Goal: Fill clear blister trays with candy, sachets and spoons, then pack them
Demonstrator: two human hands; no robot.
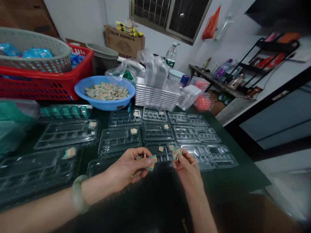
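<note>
- Small flat square pieces with pastel orange, cream and green stripes (152, 162): carried in both hands, above the near part of the table.
- Left hand (138, 163): gripping several pieces, one extended between thumb and forefinger. A pale green ring-shaped bangle (80, 194) encircles the wrist.
- Right hand (187, 161): fingertips closed on a small cluster of pieces.
- Clear plastic compartment tray (160, 157): just beyond the hands; two pieces are visible in it.
- Other clear plastic compartment trays (119, 142): arranged in rows; several hold striped material in the far right corner compartment.
- Round blue plastic basin (80, 89): behind the rows, containing a heap of similar pieces.
- Stacked clear plastic trays (155, 97): right of the basin.
- Red perforated plastic basket (48, 85): left of the basin.
- Dark green table (145, 207): supports the trays and basin.
</note>
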